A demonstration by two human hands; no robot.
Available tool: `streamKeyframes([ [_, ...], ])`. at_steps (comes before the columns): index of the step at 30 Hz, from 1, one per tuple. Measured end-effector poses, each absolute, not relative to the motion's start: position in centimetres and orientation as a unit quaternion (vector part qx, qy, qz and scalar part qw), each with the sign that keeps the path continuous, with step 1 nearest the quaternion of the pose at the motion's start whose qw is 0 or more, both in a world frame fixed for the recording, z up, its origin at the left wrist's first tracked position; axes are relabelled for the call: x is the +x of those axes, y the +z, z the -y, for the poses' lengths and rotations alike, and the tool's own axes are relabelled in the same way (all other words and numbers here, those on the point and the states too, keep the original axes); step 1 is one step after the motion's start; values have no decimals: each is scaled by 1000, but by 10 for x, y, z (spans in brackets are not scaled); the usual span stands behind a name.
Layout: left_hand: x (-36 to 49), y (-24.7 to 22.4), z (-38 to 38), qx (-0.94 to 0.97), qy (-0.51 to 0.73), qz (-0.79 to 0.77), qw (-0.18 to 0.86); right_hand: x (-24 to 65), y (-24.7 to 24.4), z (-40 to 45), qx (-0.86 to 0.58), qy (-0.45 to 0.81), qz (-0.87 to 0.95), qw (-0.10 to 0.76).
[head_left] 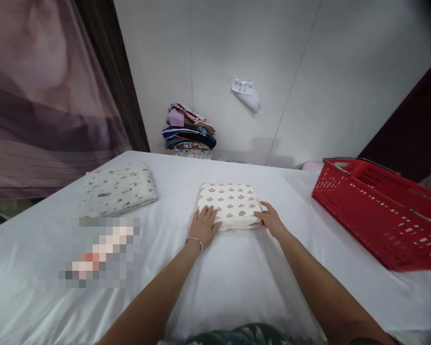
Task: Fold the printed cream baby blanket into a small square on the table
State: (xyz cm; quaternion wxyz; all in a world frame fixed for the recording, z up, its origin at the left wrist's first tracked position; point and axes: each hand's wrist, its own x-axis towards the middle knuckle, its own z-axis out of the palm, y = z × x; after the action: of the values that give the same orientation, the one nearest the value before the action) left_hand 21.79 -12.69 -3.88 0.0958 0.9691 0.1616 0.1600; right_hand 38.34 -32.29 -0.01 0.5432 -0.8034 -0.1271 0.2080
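A folded cream cloth with small grey, red and green printed motifs lies on the white-covered table in front of me. My left hand rests on its near left corner, fingers stretched out flat over the fabric. At the near right corner, my right hand holds the cloth's side edge, with fingers against the layers; part of the grip is hidden. Farther left lies another folded cream cloth with a scattered grey-green print, apart from both hands.
To the right stands a red perforated basket with metal handles. Behind the table's far edge is a pile of folded fabrics against the wall. A blurred-out patch covers something at left. A white sheet covers the table.
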Motion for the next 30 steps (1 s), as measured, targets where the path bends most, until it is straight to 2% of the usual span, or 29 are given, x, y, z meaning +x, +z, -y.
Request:
streamKeyframes([
  [10, 213, -39, 130, 972, 133, -166, 102, 388, -23, 335, -909, 60, 257, 323],
  [15, 211, -22, 129, 964, 139, -170, 149, 386, -26, 339, -916, -70, 326, 223],
  [19, 227, 1, 121, 956, 165, -181, 160, 386, -5, 312, -856, -140, 449, 213],
  [22, 245, 4, 113, 959, 146, -208, 124, 388, 10, 278, -826, -136, 495, 234],
  [26, 256, -14, 103, 955, 47, -250, 152, 402, -5, 254, -879, -57, 445, 165],
  [30, 253, -26, 100, 953, 41, -250, 170, 416, -32, 255, -902, -18, 412, 129],
])
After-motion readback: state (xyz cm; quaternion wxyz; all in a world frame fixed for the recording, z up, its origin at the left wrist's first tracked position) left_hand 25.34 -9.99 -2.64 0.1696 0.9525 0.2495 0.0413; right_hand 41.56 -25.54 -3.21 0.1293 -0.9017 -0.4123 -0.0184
